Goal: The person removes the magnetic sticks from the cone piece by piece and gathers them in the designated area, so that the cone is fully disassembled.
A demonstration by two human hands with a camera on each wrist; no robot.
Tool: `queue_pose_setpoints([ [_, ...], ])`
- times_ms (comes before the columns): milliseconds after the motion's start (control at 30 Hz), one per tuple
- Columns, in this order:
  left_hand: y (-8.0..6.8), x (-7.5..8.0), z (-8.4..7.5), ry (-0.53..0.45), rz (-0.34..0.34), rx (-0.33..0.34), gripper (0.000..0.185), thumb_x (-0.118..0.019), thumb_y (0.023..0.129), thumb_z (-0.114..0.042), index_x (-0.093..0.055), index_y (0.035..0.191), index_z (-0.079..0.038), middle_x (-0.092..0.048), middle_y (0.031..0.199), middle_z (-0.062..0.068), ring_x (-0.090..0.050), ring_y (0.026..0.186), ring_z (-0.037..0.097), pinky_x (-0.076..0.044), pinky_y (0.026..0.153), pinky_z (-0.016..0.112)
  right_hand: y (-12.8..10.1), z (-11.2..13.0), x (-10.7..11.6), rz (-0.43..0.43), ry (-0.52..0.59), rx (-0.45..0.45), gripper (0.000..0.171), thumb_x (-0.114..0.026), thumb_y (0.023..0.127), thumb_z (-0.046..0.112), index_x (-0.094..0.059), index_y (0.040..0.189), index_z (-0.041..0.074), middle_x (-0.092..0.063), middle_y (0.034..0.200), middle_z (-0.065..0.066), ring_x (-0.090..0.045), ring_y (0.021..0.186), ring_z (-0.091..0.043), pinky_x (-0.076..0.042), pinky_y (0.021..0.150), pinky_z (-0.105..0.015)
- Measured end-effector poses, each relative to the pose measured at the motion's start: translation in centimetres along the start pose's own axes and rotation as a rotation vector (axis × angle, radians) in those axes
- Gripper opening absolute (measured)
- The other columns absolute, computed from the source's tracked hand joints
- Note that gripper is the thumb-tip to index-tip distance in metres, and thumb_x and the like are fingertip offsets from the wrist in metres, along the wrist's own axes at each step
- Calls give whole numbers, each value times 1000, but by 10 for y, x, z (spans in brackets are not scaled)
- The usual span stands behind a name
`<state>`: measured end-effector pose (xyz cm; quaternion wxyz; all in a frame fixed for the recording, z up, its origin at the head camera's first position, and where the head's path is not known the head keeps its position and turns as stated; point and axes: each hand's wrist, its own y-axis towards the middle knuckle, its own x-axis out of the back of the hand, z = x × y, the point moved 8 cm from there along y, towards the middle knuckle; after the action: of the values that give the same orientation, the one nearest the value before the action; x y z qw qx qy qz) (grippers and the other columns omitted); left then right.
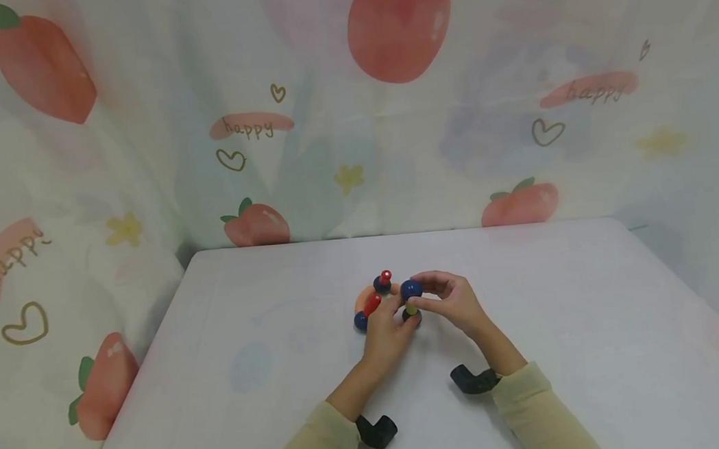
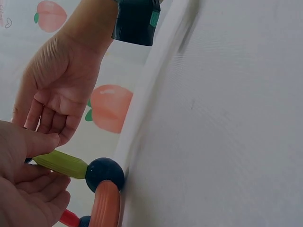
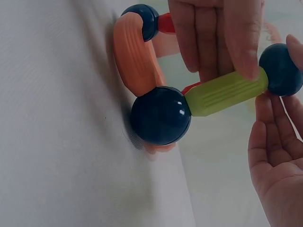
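Observation:
A small frame of orange curved pieces [image 3: 135, 54] and dark blue balls stands on the table. From one lower blue ball [image 3: 161, 115] a ridged green rod [image 3: 227, 93] rises, topped by another blue ball [image 3: 282, 70]. My left hand [image 1: 385, 336] holds the green rod near its upper end, thumb on one side and fingers on the other. My right hand [image 1: 457, 301] pinches the top blue ball between thumb and fingers. Beside my left hand, red rods [image 1: 372, 304] stand on other blue balls of the frame; the hand hides part of it.
The white tabletop [image 1: 264, 285] spreads around the frame. Behind it and on the left hangs a cloth [image 1: 329, 137] printed with peaches. Black camera mounts [image 1: 378, 432] stick out at both wrists, below the sleeves' cuffs.

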<state>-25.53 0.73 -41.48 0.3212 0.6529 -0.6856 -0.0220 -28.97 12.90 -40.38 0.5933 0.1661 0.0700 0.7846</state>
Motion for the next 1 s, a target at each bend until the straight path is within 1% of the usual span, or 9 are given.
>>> queue_pose_setpoints([
  [67,1,0,1,-30,-28,5,35,-68,82,-4,-61,117,-7,-63,112,3,-56,107,12,-42,91,29,0,-2,0,-3,-2,-6,37,-73,77,3,-59,109,-8,-61,106,-17,-59,97,-16,-45,89,-36],
  [167,3,-1,5,-58,-70,19,28,-66,85,-8,-64,112,-7,-65,108,2,-57,103,11,-44,90,29,0,-3,-1,0,2,-5,38,-72,78,2,-58,111,-8,-61,107,-17,-59,97,-16,-45,89,-32],
  [333,3,-5,12,-19,-94,33,26,-64,86,-17,-64,111,-9,-66,105,-1,-58,100,9,-44,89,28,-1,-1,-3,0,-7,29,35,-69,80,0,-58,112,-9,-61,106,-19,-59,96,-16,-45,87,-27],
  [500,4,-6,13,13,-83,29,25,-64,86,-11,-64,111,-7,-66,102,0,-58,98,9,-44,89,28,0,2,-3,-13,-33,35,34,-67,83,3,-57,113,-10,-60,107,-21,-58,94,-16,-45,87,-23],
  [600,5,-7,13,42,-64,41,25,-65,85,-8,-64,110,-5,-66,102,1,-58,98,9,-44,88,27,1,6,6,-79,-15,37,36,-66,85,6,-55,115,-10,-58,110,-22,-58,95,-15,-45,86,-22],
  [700,6,-8,12,65,-41,49,24,-65,86,-8,-64,109,-4,-65,102,1,-58,100,9,-44,88,24,1,15,16,-146,-6,72,36,-65,84,4,-54,116,-10,-57,111,-23,-58,97,-14,-45,86,-21],
  [800,6,-8,11,73,-39,53,24,-65,85,-8,-64,109,-4,-65,102,1,-58,100,9,-44,88,24,3,21,19,-143,-17,98,38,-66,83,2,-54,116,-11,-56,113,-24,-57,98,-14,-44,88,-23],
  [900,6,-7,10,79,-46,61,24,-66,84,-9,-64,108,-5,-65,101,1,-58,99,10,-45,87,25,6,15,21,-137,-30,62,40,-67,83,7,-54,117,-10,-56,113,-23,-57,97,-14,-45,86,-22],
  [1000,5,-7,11,86,-45,77,24,-67,84,-9,-65,107,-5,-65,100,1,-58,98,10,-45,87,26,12,3,28,-157,-38,6,42,-68,84,13,-55,118,-7,-57,113,-22,-58,95,-13,-46,84,-21],
])
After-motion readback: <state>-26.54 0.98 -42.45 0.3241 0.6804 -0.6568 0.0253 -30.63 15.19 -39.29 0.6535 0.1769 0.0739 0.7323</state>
